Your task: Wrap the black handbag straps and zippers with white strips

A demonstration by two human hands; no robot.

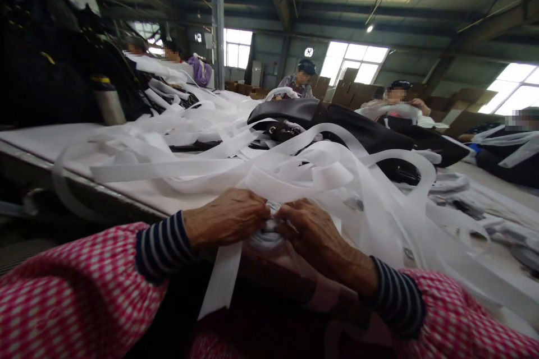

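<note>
My left hand [229, 217] and my right hand [315, 235] meet at the table's near edge. Between their bent fingers is a small white wrapped bundle [269, 240], rounded in shape; what lies under its wrapping is hidden. Both hands pinch it from opposite sides near its top. A loose white strip [223, 277] hangs down below my left hand over the edge. Just beyond my fingers, long flat white strips [295, 179] lie in a loose, looping heap.
Dark brown leather-like pieces [290, 109] lie behind the strips. A grey bottle [107, 102] with a dark lid stands at the left, beside black bags [50, 67]. Co-workers sit across the table, one person [297, 83] near the middle. Cardboard boxes [353, 95] stand behind.
</note>
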